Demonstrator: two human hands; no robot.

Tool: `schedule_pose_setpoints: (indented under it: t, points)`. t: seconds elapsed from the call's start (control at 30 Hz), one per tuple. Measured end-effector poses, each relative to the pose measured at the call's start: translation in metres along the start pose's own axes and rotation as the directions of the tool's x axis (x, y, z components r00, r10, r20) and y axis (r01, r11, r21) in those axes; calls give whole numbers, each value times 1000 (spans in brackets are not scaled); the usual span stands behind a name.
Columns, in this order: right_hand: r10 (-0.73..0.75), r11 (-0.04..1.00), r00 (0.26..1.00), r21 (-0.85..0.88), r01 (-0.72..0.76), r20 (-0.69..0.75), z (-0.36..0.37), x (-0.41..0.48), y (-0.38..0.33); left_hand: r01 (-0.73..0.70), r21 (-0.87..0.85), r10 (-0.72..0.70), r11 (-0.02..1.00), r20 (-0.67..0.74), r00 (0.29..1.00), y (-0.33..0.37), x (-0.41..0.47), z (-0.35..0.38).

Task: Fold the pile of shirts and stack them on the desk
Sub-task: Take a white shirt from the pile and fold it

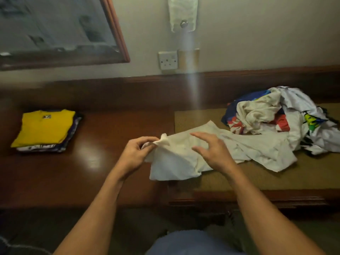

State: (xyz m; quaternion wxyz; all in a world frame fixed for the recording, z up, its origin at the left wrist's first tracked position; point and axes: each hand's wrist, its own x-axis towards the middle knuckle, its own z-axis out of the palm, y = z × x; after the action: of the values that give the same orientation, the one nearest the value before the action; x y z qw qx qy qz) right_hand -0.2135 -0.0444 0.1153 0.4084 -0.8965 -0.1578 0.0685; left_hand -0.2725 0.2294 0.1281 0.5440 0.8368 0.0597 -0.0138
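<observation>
White shirt [184, 162]: lay crumpled and half spread just left of the pile [276, 116]. Its far end touched the pile's near edge and its other end reached off the olive mat [257, 179] onto the bare tabletop [110, 126].
Handling: judged light, limp and thin. It would sag and crease wherever it was not supported, and it would not slip much or break.
Where to hold: probably best pinched at two edge points, such as the shoulders or hem corners, so it hangs flat. A single grab in the middle would only bunch it.
Left hand [136, 153]: pinched a bunched edge of the white shirt between thumb and fingertips, at the end farthest from the pile, with the cloth raised a little.
Right hand [213, 153]: gripped nothing, fingers spread and loosely curved over the shirt's middle, between the left hand and the pile. Whether the fingertips touched the cloth could not be told.
Pile: unfolded white and printed shirts heaped on the mat.
Folded stack [46, 129]: well to the left of the pile, a yellow shirt on top.
</observation>
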Motion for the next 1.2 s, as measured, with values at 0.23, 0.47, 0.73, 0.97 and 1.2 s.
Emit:
schedule_pose_setpoints:
  t: [0.23,0.47,0.73,0.97,1.2]
  points:
    - [-126,983,979,-113,145,159,57,15,-76,-80,289,50,954,109,993,17,-30,-48]
    - [-168,981,981,-78,176,101,20,44,-92,77,595,-153,800,78,985,-27,-24,-81]
    - [-261,955,959,-174,240,-109,-30,89,-95,-18,475,78,880,-108,991,-28,-11,-113]
    - [-149,986,981,-98,137,-127,-48,111,-100,-42,71,52,997,-143,988,24,8,-151]
    - [-50,912,984,-393,115,172,-11,110,-147,-167,259,213,951,-158,964,40,24,-156]
